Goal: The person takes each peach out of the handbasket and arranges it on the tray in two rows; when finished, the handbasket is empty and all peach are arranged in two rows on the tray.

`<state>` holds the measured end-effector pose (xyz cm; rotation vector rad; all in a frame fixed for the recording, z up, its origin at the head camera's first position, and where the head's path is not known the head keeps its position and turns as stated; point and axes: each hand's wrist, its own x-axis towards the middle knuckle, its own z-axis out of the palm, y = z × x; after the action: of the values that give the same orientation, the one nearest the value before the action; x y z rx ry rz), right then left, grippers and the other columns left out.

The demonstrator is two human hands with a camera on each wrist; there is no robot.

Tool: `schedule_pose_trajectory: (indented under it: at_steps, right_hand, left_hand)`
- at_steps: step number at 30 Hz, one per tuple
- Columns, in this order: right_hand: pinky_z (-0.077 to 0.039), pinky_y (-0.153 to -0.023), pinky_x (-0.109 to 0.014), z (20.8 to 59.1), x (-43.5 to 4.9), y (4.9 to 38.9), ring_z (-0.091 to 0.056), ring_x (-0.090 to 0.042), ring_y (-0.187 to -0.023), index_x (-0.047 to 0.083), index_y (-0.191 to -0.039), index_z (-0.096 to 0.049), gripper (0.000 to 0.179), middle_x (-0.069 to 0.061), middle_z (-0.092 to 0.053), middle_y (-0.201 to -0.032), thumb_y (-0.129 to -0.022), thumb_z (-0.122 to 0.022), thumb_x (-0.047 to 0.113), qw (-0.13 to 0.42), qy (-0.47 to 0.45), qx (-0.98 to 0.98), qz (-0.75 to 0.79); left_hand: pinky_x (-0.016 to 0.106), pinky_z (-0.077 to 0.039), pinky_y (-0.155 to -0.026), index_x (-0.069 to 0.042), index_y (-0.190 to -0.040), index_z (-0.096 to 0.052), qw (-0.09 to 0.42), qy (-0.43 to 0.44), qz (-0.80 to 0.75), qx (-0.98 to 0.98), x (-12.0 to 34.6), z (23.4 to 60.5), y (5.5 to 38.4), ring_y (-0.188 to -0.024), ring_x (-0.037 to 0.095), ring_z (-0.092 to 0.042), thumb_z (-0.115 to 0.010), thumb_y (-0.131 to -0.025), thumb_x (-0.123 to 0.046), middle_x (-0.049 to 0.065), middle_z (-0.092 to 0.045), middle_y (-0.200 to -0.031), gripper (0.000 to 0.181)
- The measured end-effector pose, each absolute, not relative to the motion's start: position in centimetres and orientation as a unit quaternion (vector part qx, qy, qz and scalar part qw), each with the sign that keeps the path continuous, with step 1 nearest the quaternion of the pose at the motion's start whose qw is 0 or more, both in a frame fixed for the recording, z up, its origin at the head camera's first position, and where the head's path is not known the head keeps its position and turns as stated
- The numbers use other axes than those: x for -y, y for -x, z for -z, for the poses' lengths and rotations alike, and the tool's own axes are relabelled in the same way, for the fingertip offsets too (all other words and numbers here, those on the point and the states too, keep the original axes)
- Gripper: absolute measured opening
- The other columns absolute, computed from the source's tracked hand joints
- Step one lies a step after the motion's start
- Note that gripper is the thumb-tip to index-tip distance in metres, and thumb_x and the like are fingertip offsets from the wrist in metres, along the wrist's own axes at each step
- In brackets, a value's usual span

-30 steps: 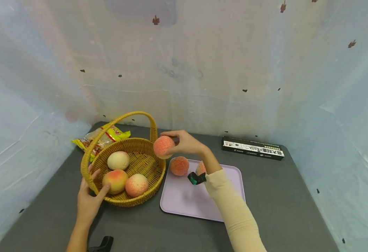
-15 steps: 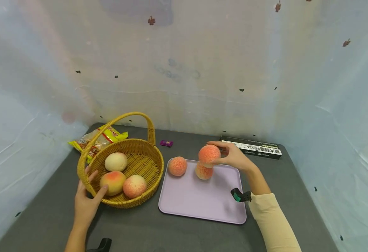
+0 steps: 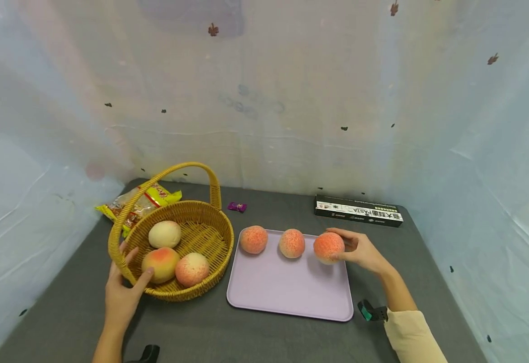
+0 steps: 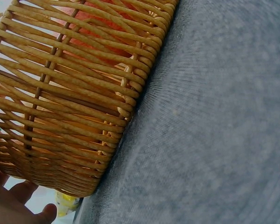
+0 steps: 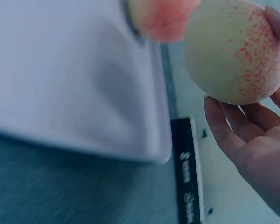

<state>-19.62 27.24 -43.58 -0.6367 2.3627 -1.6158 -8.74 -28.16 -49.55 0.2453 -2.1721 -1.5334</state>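
My right hand [image 3: 359,250] holds a pink-speckled peach [image 3: 328,247] by its sides, over the back right corner of the lilac tray [image 3: 287,292]. In the right wrist view the peach's pale underside [image 5: 224,56] faces the camera, with a dark shadow on the tray beside it. Two more peaches sit along the tray's back edge, one in the middle [image 3: 291,243] and one at the left corner [image 3: 254,239]. My left hand [image 3: 121,297] grips the near left rim of the yellow wicker basket [image 3: 212,237]. Inside lie a whitish peach [image 3: 164,235], a yellow-orange one [image 3: 161,264] and a pink-white one [image 3: 192,269].
Behind the basket lies a yellow snack bag [image 3: 144,201]. A small purple wrapped candy [image 3: 237,206] is right of the basket's handle. The black pasta box [image 3: 357,210] lies at the back right, behind the tray. Plastic sheeting hangs around the grey table [image 3: 201,333].
My right hand has carried the peach from the basket's right rim rightward across the tray and lowered it over the back right corner. The left hand stays at the basket.
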Motion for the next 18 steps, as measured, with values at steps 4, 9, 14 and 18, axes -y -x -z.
schedule_pose_trajectory:
  at_steps: [4, 9, 14, 18]
  right_hand:
    - [-0.050, -0.090, -0.028, 45.0, -28.0, 19.5, -0.062, -0.017, -0.117, 0.001, -0.144, -0.051, 0.066, -0.021, -0.056, -0.139, -0.084, -0.079, 0.007, 0.102, 0.202, -0.811, 0.539]
    - [-0.050, -0.088, -0.027, 46.3, -28.2, 19.8, -0.062, -0.027, -0.116, -0.005, -0.144, -0.048, 0.068, -0.023, -0.055, -0.139, -0.085, -0.079, 0.009, 0.105, 0.189, -0.826, 0.521]
    - [-0.051, -0.086, -0.028, 46.5, -27.8, 19.9, -0.063, -0.029, -0.113, -0.006, -0.144, -0.048, 0.070, -0.025, -0.055, -0.138, -0.084, -0.080, 0.010, 0.104, 0.180, -0.835, 0.509]
    - [-0.050, -0.087, -0.032, 46.4, -27.4, 19.9, -0.061, -0.031, -0.113, -0.006, -0.144, -0.048, 0.069, -0.025, -0.054, -0.139, -0.085, -0.079, 0.012, 0.095, 0.192, -0.844, 0.492]
  left_hand:
    - [0.052, -0.016, -0.117, -0.004, -0.145, -0.051, 0.233, -0.088, 0.557, 0.792, 28.2, 49.5, 8.6, -0.150, 0.019, -0.016, -0.074, -0.088, -0.002, -0.003, -0.024, -0.164, 0.062]
    - [0.048, -0.016, -0.117, -0.005, -0.145, -0.052, 0.234, -0.091, 0.553, 0.794, 28.1, 49.4, 8.4, -0.150, 0.018, -0.017, -0.074, -0.088, -0.001, -0.004, -0.024, -0.163, 0.062]
    - [0.047, -0.017, -0.117, -0.005, -0.146, -0.051, 0.230, -0.095, 0.551, 0.797, 28.2, 49.5, 8.6, -0.150, 0.019, -0.017, -0.074, -0.088, -0.002, -0.003, -0.024, -0.163, 0.062]
    - [0.037, -0.018, -0.116, -0.005, -0.145, -0.052, 0.231, -0.097, 0.548, 0.798, 28.2, 49.4, 8.6, -0.150, 0.020, -0.017, -0.074, -0.088, -0.002, -0.003, -0.025, -0.163, 0.062]
